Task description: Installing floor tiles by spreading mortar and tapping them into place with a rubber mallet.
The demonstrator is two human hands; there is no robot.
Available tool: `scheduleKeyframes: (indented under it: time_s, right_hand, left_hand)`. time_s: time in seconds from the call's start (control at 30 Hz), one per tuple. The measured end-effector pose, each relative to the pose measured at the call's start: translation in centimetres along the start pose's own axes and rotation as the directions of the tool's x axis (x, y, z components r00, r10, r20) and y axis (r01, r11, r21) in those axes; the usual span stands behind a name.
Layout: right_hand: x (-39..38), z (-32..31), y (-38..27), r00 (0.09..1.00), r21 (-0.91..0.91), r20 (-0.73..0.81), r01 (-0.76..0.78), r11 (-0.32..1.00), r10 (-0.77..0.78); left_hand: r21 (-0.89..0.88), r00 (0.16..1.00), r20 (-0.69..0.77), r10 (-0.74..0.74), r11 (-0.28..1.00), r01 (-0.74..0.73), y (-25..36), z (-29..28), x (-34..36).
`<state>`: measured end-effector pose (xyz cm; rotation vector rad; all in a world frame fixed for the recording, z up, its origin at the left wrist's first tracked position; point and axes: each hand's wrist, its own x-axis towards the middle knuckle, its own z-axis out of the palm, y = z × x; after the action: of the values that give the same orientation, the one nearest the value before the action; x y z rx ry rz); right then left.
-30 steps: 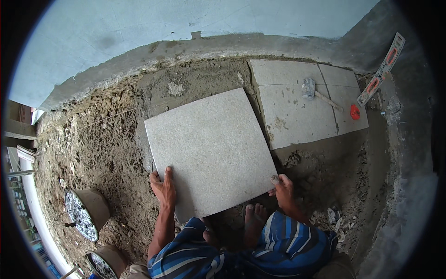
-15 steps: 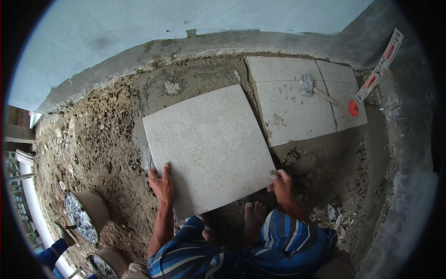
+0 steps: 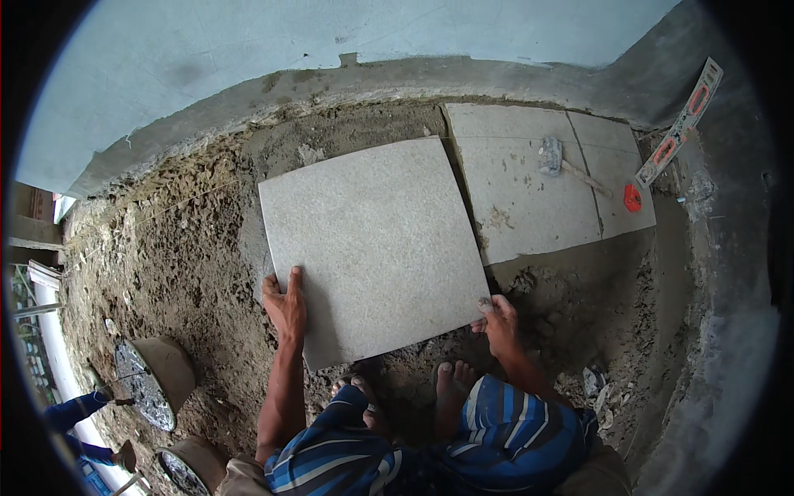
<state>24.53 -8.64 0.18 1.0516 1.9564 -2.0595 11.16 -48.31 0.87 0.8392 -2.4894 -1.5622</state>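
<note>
A large square light-grey floor tile (image 3: 376,248) is held between my two hands, somewhat turned against the laid tiles. My left hand (image 3: 285,304) grips its left edge, thumb on top and fingers underneath. At the near right corner my right hand (image 3: 498,322) pinches it, with the thumb on the upper face. The tile's far part covers much of the wet mortar bed (image 3: 347,131), and a narrow gap shows between its right edge and the laid tiles (image 3: 513,190). What lies under the tile is hidden.
On the laid tiles are a mallet (image 3: 562,165) and a small red object (image 3: 632,197). A spirit level (image 3: 682,124) leans in the right corner. Two buckets (image 3: 169,372) stand at left, beside a co-worker's blue sleeve (image 3: 74,411). A string (image 3: 174,207) crosses the rough soil; a wall (image 3: 331,33) rises behind.
Both hands have moved the tile away from me toward the wall and closer in line with the laid tiles. The co-worker's arms have come further into view at left.
</note>
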Motion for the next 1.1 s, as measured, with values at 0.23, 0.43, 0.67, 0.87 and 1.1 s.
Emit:
scheduleKeyframes:
  time_s: [0.23, 0.43, 0.67, 0.87, 1.1]
  right_hand:
    - [2.7, 1.3, -1.0, 1.000, 0.116, 0.022, 0.011, 0.993, -0.013]
    - [3.8, 1.5, -1.9, 0.999, 0.134, 0.035, 0.033, 0.990, -0.038]
    - [3.5, 1.6, -1.9, 0.999, 0.158, 0.031, 0.020, 0.987, -0.025]
    - [4.3, 2.5, -2.5, 0.999, 0.268, 0.046, -0.005, 0.963, -0.008]
    - [5.3, 3.0, -2.8, 0.996, 0.399, -0.003, -0.085, 0.913, 0.094]
  left_hand:
    - [0.064, 0.999, -0.002, 0.048, 0.997, -0.048, 1.3, 1.8, 4.3]
    - [0.036, 1.000, 0.016, 0.002, 0.999, -0.003, 1.6, 2.6, 5.9]
    - [0.013, 0.999, 0.036, 0.019, 1.000, -0.019, 2.6, 3.5, 7.0]
    - [0.042, 0.993, 0.032, 0.113, 0.993, -0.114, 4.7, 4.9, 9.8]
    - [0.115, 0.991, 0.028, 0.130, 0.984, -0.133, 4.1, 5.5, 12.0]
